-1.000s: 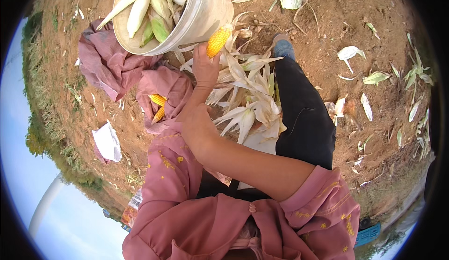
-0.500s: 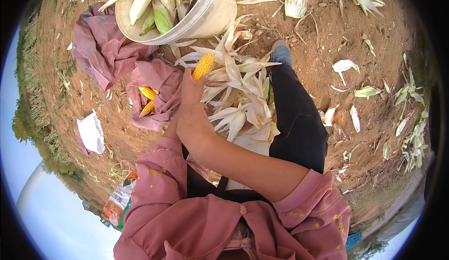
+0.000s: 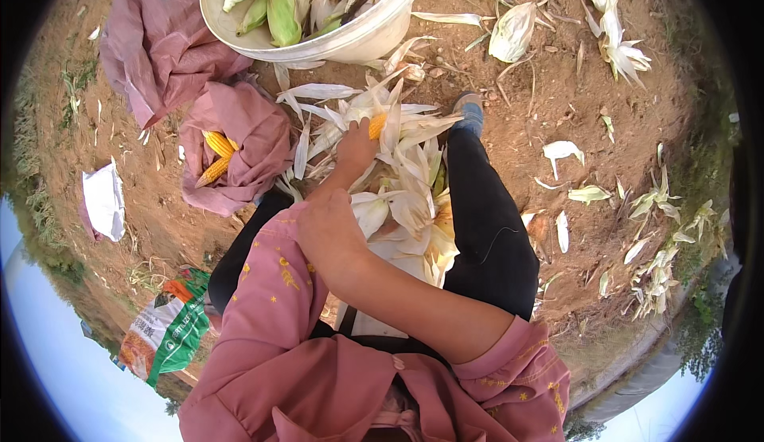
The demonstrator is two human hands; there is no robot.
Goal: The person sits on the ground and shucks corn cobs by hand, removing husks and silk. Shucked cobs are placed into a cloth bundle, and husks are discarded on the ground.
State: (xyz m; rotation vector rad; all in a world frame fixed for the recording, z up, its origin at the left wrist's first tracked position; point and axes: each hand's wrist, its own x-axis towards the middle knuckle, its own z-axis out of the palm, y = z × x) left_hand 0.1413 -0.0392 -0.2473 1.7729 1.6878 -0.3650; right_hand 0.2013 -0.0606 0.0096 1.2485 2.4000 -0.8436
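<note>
Head view: gripping a yellow corn cob (image 3: 377,126) with the left hand (image 3: 357,149), closing the fingers narrowly on it at the far edge of a heap of pale husks (image 3: 412,218). Laying the right hand (image 3: 321,221) across the left forearm (image 3: 341,181), just by the sleeve cuff (image 3: 288,223); being unable to tell the state of its grip, with its fingers hidden. Finding the heap between the legs (image 3: 493,223), on bare brown soil (image 3: 509,155). Noting a crumpled pink sack (image 3: 259,132) left of the heap, holding bare yellow cobs (image 3: 215,171) inside its left edge. Recording an off-white bucket (image 3: 368,42) beyond the heap's far edge, containing ears in husk (image 3: 283,12) within its rim. Noting a white sheet (image 3: 104,201) on the soil farther left and a printed bag (image 3: 177,332) in orange, white and green near the left leg. Seeing loose husks (image 3: 511,32) scattered to the right.
</note>
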